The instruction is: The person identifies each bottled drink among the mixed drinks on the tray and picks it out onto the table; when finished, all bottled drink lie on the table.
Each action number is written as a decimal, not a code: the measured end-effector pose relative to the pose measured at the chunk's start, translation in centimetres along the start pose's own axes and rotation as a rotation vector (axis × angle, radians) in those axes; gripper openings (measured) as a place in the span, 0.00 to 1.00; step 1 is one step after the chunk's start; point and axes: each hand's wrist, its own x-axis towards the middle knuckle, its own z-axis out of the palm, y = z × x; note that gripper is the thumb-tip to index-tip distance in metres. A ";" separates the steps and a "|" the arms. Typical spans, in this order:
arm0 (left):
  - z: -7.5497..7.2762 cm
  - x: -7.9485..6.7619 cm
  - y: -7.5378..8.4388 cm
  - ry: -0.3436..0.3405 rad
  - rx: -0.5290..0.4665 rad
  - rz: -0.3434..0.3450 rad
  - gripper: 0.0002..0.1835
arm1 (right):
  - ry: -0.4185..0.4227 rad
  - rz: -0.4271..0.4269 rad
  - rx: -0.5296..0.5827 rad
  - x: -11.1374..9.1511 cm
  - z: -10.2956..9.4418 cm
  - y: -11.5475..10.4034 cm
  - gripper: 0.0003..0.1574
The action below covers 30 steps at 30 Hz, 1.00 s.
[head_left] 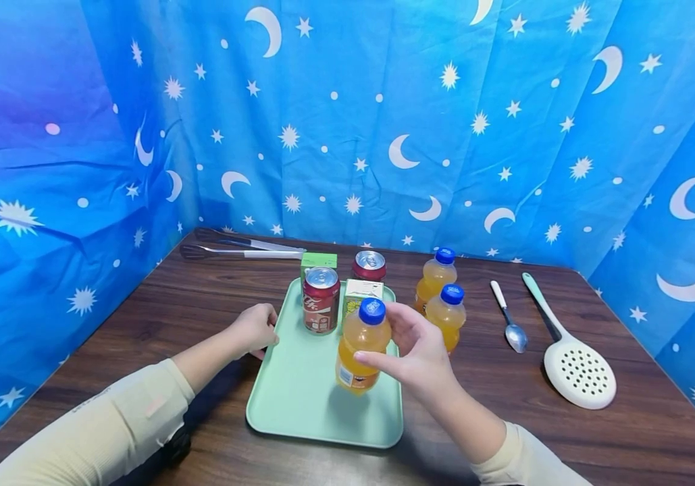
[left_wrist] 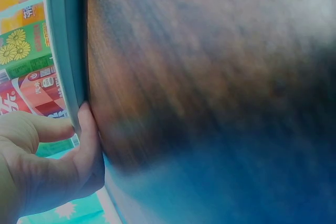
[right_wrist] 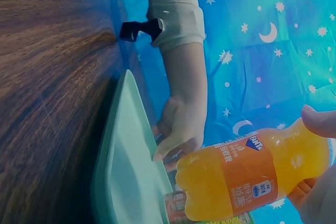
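My left hand (head_left: pixel 254 329) grips the left rim of a pale green tray (head_left: pixel 298 405); the left wrist view shows thumb and finger pinching its edge. In my right hand (head_left: pixel 423 354) is an orange Fanta bottle (head_left: pixel 362 341) with a blue cap, held above the tray with its base clear of the surface. A red soda can (head_left: pixel 321 307) stands on the tray, with a yellow-green drink carton (head_left: pixel 362 290) partly hidden behind the bottle. Farther back are a green carton (head_left: pixel 319 260) and a second red can (head_left: pixel 369 264), their bases hidden.
Two more orange soda bottles (head_left: pixel 438 278) stand right of the tray, near my right hand. Beyond them lie a metal spoon (head_left: pixel 514 335) and a white slotted skimmer (head_left: pixel 579 374). Dark-headed utensils (head_left: pixel 250 254) with pale handles lie at the back left. A patterned blue cloth (head_left: pixel 347 121) encloses the table.
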 end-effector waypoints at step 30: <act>0.1 -0.2 0.0 0.005 0.001 0.024 0.13 | 0.005 -0.095 0.078 -2.7 -7.0 -1.1 0.37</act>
